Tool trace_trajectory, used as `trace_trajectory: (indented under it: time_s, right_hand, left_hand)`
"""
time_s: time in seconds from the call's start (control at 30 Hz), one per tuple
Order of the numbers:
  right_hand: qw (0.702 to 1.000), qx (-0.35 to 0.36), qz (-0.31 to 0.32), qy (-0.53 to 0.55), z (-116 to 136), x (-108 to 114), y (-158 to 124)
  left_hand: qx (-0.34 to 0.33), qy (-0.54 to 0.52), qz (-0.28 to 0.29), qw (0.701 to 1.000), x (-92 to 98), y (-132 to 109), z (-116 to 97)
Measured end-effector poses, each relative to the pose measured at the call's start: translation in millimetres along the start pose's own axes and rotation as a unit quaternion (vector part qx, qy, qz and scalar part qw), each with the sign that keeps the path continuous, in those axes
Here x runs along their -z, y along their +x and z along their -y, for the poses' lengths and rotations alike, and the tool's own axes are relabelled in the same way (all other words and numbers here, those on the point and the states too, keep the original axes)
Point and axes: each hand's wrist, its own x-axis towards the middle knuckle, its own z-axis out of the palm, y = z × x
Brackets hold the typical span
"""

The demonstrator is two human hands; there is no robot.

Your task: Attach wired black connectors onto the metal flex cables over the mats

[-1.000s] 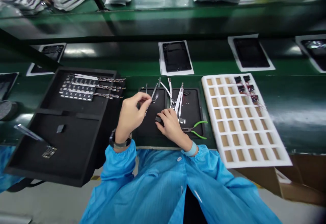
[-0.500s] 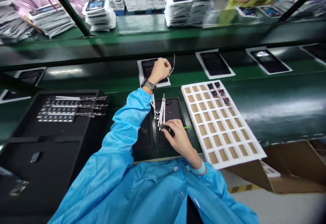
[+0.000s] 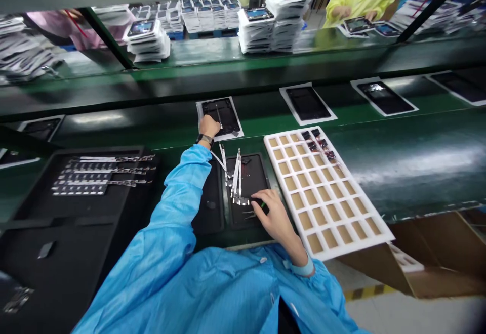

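Observation:
My left hand point(image 3: 210, 126) is over the lower left part of a dark device panel point(image 3: 229, 114) on white paper, its fingers closed on a thin flex strip point(image 3: 217, 111) that lies against the panel. My right hand point(image 3: 274, 213) is above a black tray point(image 3: 248, 177), thumb and forefinger apart, beside several white and silver flex strips point(image 3: 236, 174). The fingertips are close to the strips' lower ends, and nothing shows between them. Something green shows by the right fingers. Another black tray point(image 3: 210, 202) is partly under my left sleeve.
A white foam tray point(image 3: 271, 159) with small black parts at its top stands at the right. A black box point(image 3: 125, 212) with flex strips is at the left. More panels point(image 3: 308, 103) lie along the line. Beyond are paper stacks point(image 3: 256, 33) and a person in yellow point(image 3: 360, 2).
My left hand has moved left and down onto the panel with the strip. My right thumb and forefinger have parted from the strips in the tray. The view has tilted up.

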Motion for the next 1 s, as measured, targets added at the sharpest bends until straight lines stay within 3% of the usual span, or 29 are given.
trace_trajectory:
  time_s: [0.17,0.3,0.4,0.5,0.57,0.67,0.77,0.9,1.0]
  right_hand:
    - [1.0,0.006,-0.008,-0.029,-2,1,2]
    - [0.999,0.019,-0.01,-0.048,-2,0,7]
    - [0.998,0.035,0.015,-0.045,1,-5,12]
    - [0.996,0.063,0.052,-0.047,3,-16,16]
    - [0.993,0.084,0.066,-0.059,6,-28,19]
    - [0.988,0.116,0.062,-0.086,13,-52,25]
    - [0.981,0.14,0.067,-0.115,24,-81,33]
    - [0.965,0.149,0.091,-0.198,35,-112,41]
    - [0.956,0.142,0.088,-0.24,36,-121,43]
  left_hand:
    - [0.115,0.077,-0.082,0.987,6.0,-13,4]
    - [0.116,0.089,-0.057,0.988,23.9,-45,-17]
    - [0.024,0.054,0.037,0.998,52.5,-104,-36]
    - [-0.034,0.087,0.095,0.991,85.0,-183,-36]
    - [-0.01,0.136,0.101,0.986,100.9,-235,-21]
    - [0.115,0.219,0.023,0.969,109.9,-289,8]
    - [0.172,0.253,-0.023,0.952,105.9,-310,26]
    - [0.16,0.286,-0.042,0.944,100.8,-311,27]
    - [0.139,0.276,-0.051,0.95,104.4,-311,26]
